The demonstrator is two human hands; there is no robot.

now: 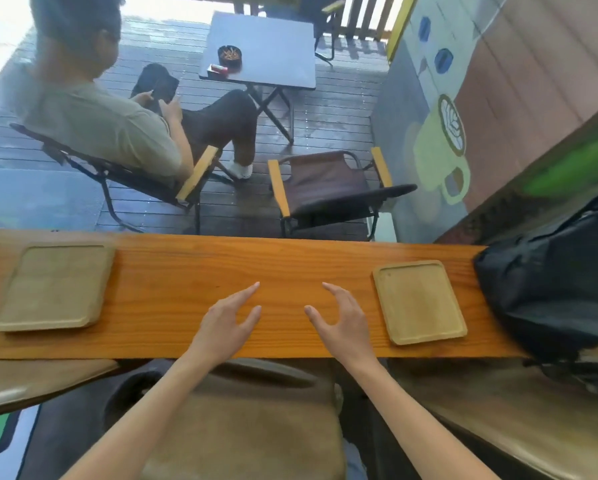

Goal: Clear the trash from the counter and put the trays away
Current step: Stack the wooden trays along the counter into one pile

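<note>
A long orange wooden counter [173, 271] runs across the view. At its left end lie pale wooden trays [53, 287], stacked one on another, with nothing on top. A single pale wooden tray [418, 301] rests toward the right end, bare. My left hand [230, 322] and my right hand [340, 318] hover over the middle of the counter between the trays, fingers spread and holding nothing. No trash shows on the counter.
A black backpack [553, 289] sits on the counter's right end, close to the single tray. Beyond the counter a person [96, 123] sits in a folding chair, beside a vacant folding chair [328, 188] and a small dark table [266, 50]. A cushioned stool [256, 427] is below me.
</note>
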